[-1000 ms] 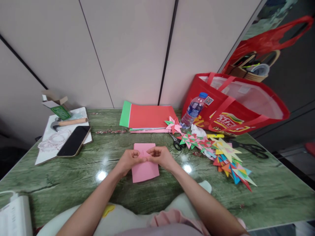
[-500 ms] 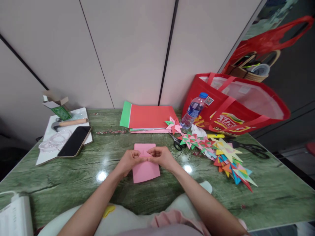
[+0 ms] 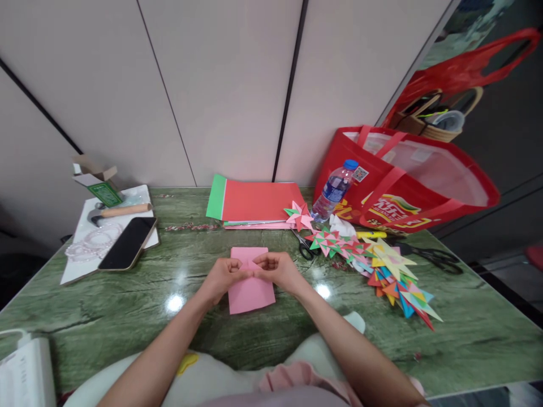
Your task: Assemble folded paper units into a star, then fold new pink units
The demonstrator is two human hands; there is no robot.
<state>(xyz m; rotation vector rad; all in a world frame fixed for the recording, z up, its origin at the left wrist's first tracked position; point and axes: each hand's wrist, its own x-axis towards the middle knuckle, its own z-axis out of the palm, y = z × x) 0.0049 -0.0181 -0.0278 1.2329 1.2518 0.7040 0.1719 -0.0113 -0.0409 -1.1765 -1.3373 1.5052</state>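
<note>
A sheet of pink paper [image 3: 251, 295] lies near the front middle of the green table, its lower edge curved slightly. On its left side, my left hand [image 3: 224, 275] pinches the upper middle part between thumb and fingers. My right hand [image 3: 276, 271] grips the same paper from the right, and the two thumbs nearly meet at its centre. A small raised fold shows between the fingertips; the fingers partly cover it, so its exact shape is hidden.
Behind the paper lies a stack of coloured sheets [image 3: 263, 202]. To the right are folded paper stars [image 3: 394, 277], scissors [image 3: 306, 249], a water bottle [image 3: 333, 192] and a red bag [image 3: 382, 186]. A phone [image 3: 128, 244], hammer [image 3: 123, 211] and power strip [image 3: 29, 373] are left.
Both hands keep their pinch on the pink paper in nearly the same place. Only a very slight shift of the view shows.
</note>
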